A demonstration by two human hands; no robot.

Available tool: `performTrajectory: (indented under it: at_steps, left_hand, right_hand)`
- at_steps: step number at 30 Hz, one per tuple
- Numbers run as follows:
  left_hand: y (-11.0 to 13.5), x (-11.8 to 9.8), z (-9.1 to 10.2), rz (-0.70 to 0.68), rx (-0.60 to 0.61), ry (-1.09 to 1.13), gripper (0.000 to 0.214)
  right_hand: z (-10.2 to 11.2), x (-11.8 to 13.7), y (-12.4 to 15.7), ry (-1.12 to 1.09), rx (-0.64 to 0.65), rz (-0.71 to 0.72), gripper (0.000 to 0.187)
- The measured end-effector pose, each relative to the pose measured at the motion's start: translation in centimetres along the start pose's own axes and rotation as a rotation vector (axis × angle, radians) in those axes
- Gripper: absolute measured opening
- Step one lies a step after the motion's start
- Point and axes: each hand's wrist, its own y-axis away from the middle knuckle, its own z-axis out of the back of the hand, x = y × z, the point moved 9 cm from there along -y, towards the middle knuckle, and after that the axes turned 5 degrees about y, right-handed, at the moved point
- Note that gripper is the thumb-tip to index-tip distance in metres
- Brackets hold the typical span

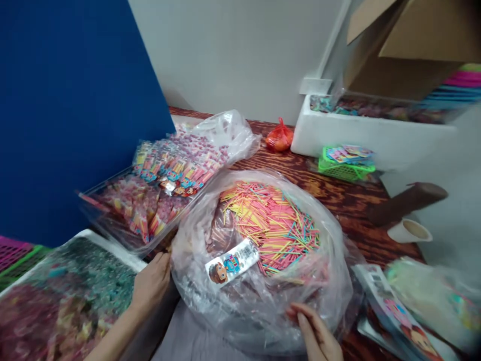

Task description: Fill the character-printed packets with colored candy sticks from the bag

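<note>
Clear plastic bag [263,311]: large, thin, crinkled; sits mouth up on the dark wood-grained bench [330,198]. Mouth wide, roughly round, film slumped outward in a thick collar; near side bulges, creased and shiny.

Inside, a heap of thin sticks [270,220]: mostly pink and yellow, some blue-green. Mid-heap, many lie roughly parallel, running crosswise; toward the right, more jumbled, blue-green commoner there. Near right, sticks show hazily through film. Left part of the mouth: creased, brownish see-through film.

Printed packet [233,261]: narrow, white, cartoon head at lower-left end, blue lettering mid-length, barcode toward the upper right. Lies slantwise on the bag's near-left collar, printed face up, upper end beside the sticks.
</note>
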Motion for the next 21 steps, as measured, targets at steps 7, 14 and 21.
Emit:
performTrajectory:
  at_steps: [7,14,21]
  left_hand:
    - [-0.3,1.2,-1.4,-0.025,0.052,0.102,0.034]
    - [0.2,1.9,-0.7,0.015,-0.081,0.282,0.037]
    - [0.1,4.2,-1.7,0.039,-0.161,0.477,0.038]
  right_hand:
    - [-3.4,2.6,0.3,0.016,0.015,0.065,0.035]
    - [-8.6,6.4,0.6,0.091,0.186,0.207,0.028]
    - [-12.0,7.3,1.1,0.153,0.31,0.202,0.026]
